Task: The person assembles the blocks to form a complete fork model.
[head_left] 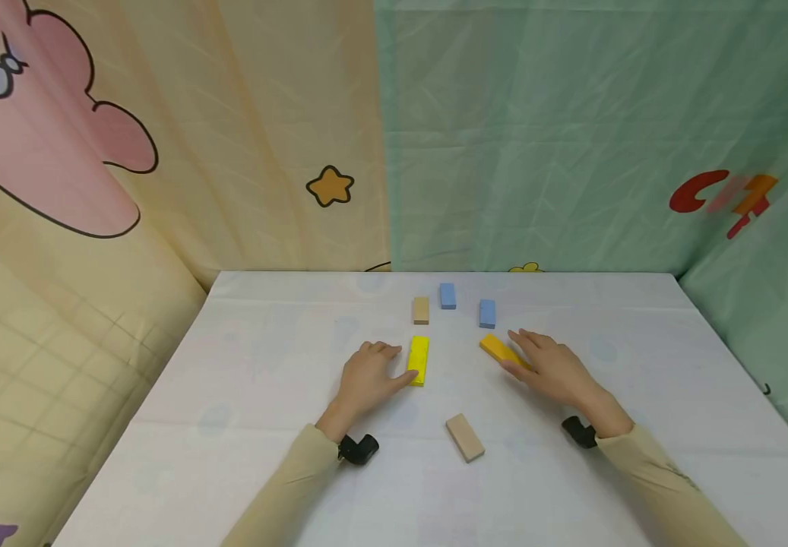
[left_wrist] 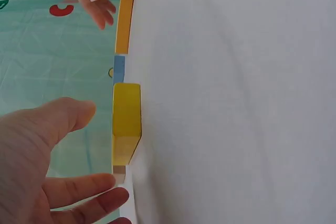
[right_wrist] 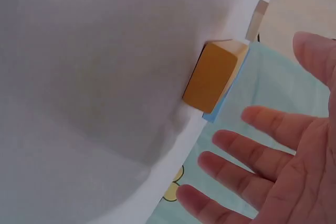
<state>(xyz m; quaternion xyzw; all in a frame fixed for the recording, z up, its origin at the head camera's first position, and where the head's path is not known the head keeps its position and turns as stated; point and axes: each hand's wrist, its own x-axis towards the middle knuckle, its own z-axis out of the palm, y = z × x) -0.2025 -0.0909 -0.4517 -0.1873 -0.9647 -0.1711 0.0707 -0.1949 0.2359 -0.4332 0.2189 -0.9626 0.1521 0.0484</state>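
Note:
A bright yellow block (head_left: 418,360) lies lengthwise on the white table, left of centre. My left hand (head_left: 371,380) hovers at its left side, thumb and fingers spread; in the left wrist view a gap shows between them and the yellow block (left_wrist: 127,114). To the right, an orange-yellow block (head_left: 501,350) lies at a slant. Beside it is my right hand (head_left: 549,367), its fingers spread and apart from the orange block (right_wrist: 211,77) in the right wrist view. Neither hand grips anything.
Behind the hands lie a small tan block (head_left: 421,311) and two blue blocks, one at the back (head_left: 447,296) and one farther right (head_left: 487,314). A larger tan block (head_left: 465,437) lies nearer, between the forearms. Printed curtains (head_left: 544,137) hang behind the table.

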